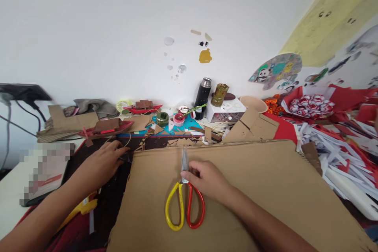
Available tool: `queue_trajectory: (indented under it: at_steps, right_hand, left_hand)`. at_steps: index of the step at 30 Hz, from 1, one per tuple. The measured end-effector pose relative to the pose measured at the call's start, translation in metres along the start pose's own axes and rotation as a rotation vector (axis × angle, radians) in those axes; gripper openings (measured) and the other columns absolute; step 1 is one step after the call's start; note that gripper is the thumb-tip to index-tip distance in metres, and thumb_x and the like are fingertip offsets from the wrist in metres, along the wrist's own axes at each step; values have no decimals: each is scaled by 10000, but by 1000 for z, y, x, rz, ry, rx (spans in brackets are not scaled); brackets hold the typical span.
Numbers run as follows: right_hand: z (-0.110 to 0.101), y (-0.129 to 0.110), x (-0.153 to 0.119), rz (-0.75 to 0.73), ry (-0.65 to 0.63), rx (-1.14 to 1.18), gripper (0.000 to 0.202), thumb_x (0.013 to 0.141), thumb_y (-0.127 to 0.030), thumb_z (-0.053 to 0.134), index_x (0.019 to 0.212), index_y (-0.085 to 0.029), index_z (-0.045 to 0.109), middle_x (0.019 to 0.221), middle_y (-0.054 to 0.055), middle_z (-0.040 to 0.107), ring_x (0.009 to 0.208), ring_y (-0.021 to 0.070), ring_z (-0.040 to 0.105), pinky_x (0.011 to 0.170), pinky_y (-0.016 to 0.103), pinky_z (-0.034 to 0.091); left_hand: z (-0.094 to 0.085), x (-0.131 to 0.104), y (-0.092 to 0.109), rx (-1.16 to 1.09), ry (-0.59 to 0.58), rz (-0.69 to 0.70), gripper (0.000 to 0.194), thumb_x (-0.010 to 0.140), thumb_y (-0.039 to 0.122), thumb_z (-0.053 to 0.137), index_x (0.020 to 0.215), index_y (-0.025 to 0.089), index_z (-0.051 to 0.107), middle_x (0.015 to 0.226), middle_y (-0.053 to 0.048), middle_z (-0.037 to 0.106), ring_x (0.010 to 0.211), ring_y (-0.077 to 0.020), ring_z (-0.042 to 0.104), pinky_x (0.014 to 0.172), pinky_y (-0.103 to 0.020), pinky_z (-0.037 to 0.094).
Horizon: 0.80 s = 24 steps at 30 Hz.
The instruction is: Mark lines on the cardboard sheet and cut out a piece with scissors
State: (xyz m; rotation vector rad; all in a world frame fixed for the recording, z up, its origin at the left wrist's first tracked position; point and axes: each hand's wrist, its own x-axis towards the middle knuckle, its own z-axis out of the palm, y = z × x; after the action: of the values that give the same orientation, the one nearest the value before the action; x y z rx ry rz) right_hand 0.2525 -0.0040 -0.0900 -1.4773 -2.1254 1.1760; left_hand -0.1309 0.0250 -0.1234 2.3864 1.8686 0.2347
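A pair of scissors (184,161) with one yellow and one red handle lies on a large brown cardboard sheet (251,189), blades pointing away from me. My right hand (208,179) closes its thumb and fingers on the scissors near the pivot. My left hand (106,159) is over the dark tabletop just left of the cardboard's edge, its fingers bent and apart. A small dark item near those fingertips is too unclear to name. Just beyond this hand sits a red and brown model boat (110,126).
Paint jars (162,119), a black thermos (202,98) and a white box (226,108) stand along the wall. Cardboard scraps (184,141) lie behind the sheet. Paper strips (339,157) and a paper-flower bouquet (311,106) crowd the right. A yellow tool (85,204) lies below my left forearm.
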Motion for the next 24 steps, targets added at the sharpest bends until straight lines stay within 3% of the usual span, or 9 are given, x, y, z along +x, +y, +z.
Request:
queue_trajectory:
  at_steps: [5,12,19,24]
  right_hand:
    - [1,2,0,-5,-9,-39,373,1033,-375,703,738,-208,547,639,-70,475,612,129,423,611,281,251]
    - [4,5,3,-12,-20,-74,341,1038,-386,708,771,-208,593,672,-55,545,632,136,472,623,284,260]
    - [4,7,5,-15,-28,-81,346,1044,-389,689,767,-207,585,664,-53,535,629,138,464,623,282,266]
    - [3,5,4,-7,-27,-51,336,1033,-363,714,761,-205,596,657,-61,524,616,132,448,617,283,254]
  left_hand:
    - [4,12,-5,85,-32,79,422,881,189,539,1208,194,806,1269,-207,731,1256,-408,691,1127,-564,532]
    - [-15,19,-3,144,-29,129,313,881,169,578,1109,204,790,1252,-193,756,1245,-400,689,1123,-545,518]
    - [-20,15,-5,160,-71,81,218,871,182,572,926,236,776,987,-157,802,1057,-388,730,915,-511,543]
    - [-41,14,-17,101,-43,49,311,938,221,488,948,240,798,1008,-119,840,1004,-344,745,910,-465,530]
